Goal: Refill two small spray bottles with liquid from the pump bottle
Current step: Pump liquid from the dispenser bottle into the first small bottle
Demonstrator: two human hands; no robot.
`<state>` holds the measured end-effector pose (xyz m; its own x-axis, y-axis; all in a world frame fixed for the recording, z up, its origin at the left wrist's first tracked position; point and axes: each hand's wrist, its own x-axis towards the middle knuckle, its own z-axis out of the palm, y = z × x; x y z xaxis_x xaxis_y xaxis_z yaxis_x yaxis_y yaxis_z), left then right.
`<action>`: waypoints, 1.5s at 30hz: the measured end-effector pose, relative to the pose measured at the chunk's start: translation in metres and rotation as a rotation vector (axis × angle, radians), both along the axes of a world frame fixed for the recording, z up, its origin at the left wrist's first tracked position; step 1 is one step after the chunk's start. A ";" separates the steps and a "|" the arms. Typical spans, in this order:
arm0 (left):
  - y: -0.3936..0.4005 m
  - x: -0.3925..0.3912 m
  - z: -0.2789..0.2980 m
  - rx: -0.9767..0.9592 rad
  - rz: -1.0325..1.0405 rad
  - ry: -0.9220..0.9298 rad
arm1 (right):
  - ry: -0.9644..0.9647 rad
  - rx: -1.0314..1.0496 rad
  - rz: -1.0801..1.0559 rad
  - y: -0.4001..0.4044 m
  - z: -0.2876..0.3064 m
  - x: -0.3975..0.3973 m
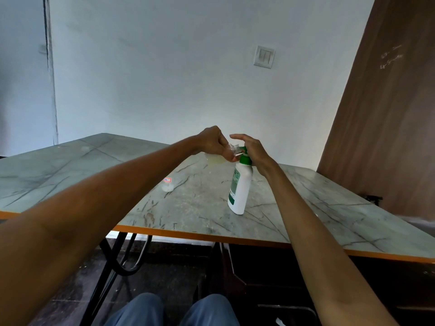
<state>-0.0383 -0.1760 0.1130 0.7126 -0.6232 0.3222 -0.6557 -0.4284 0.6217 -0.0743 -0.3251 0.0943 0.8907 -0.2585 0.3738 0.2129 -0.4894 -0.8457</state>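
Observation:
A white pump bottle (240,184) with a green pump head (244,157) stands upright on the marble-patterned table (202,208). My left hand (213,142) pinches a small clear spray bottle (234,149) and holds its mouth at the green nozzle. My right hand (253,149) rests on top of the pump head, its fingers loosely spread over it. A second small clear bottle (167,184) with a red-and-white label stands on the table to the left, partly behind my left forearm.
A pale yellowish patch (215,160) lies on the table under my left hand. The table's orange front edge (200,236) runs across below. A brown wooden door (386,114) stands at the right, a wall switch (264,56) behind. My knees show below the table.

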 end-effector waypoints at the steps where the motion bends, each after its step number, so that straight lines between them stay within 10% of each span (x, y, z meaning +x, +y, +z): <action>1: 0.000 0.000 0.000 0.010 0.000 0.000 | 0.001 -0.020 -0.008 0.001 -0.001 0.000; 45: -0.003 -0.008 0.003 0.055 0.073 -0.026 | 0.149 -0.083 -0.060 0.009 0.006 -0.015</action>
